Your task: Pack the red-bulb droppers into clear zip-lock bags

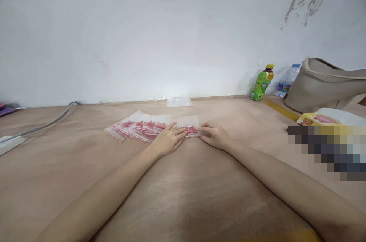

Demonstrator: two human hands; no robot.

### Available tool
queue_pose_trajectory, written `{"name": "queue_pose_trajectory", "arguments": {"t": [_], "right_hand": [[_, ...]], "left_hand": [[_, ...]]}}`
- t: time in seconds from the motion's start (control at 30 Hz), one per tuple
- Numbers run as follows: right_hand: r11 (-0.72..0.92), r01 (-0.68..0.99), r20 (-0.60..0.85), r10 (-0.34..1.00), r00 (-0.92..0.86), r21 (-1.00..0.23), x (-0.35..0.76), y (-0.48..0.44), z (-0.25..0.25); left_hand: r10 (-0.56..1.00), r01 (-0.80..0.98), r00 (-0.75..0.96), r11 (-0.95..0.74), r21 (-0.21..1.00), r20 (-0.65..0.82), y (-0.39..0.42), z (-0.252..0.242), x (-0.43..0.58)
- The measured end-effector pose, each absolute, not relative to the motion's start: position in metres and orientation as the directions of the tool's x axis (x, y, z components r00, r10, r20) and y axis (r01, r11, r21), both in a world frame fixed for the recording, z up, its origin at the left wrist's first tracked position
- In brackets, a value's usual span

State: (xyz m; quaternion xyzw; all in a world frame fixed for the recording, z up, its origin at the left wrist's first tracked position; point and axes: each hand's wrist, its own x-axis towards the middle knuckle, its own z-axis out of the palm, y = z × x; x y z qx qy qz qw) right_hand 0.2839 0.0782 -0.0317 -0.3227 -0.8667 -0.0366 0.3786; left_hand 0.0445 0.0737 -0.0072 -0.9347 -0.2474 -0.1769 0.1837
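Observation:
A small clear zip bag with red pieces inside lies flat on the table between my hands. My left hand rests with its fingers stretched out, the fingertips on the bag's left side. At the opposite edge, my right hand has its thumb and fingers closed on the bag. Just left of my left hand, several similar bags with red pieces overlap in a fanned row. Farther back, close to the wall, are flat clear bags with no red visible in them.
Along the wall at right stand a green drink bottle, a clear water bottle and a beige bag. A yellow and white package lies nearer, beside a pixelated patch. A grey cable runs to a white strip at left.

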Motion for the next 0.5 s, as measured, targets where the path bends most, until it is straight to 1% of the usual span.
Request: {"name": "queue_pose_trajectory", "arguments": {"t": [0.1, 0.17, 0.27, 0.5], "right_hand": [[0.715, 0.696, 0.708, 0.457, -0.538, 0.068, 0.28, 0.079, -0.029], [0.685, 0.71, 0.71, 0.418, -0.567, 0.163, 0.28, 0.078, -0.027], [0.682, 0.696, 0.693, 0.39, -0.607, 0.226, 0.28, 0.077, -0.024], [0.681, 0.687, 0.672, 0.387, -0.631, 0.253, 0.28, 0.076, -0.02]], "left_hand": [[0.418, 0.558, 0.79, -0.792, -0.246, 0.447, 0.075, -0.009, 0.046], [0.423, 0.569, 0.781, -0.785, -0.245, 0.46, 0.074, -0.01, 0.046], [0.419, 0.577, 0.77, -0.778, -0.247, 0.48, 0.073, -0.011, 0.044], [0.391, 0.576, 0.753, -0.78, -0.244, 0.529, 0.072, -0.011, 0.047]]}}
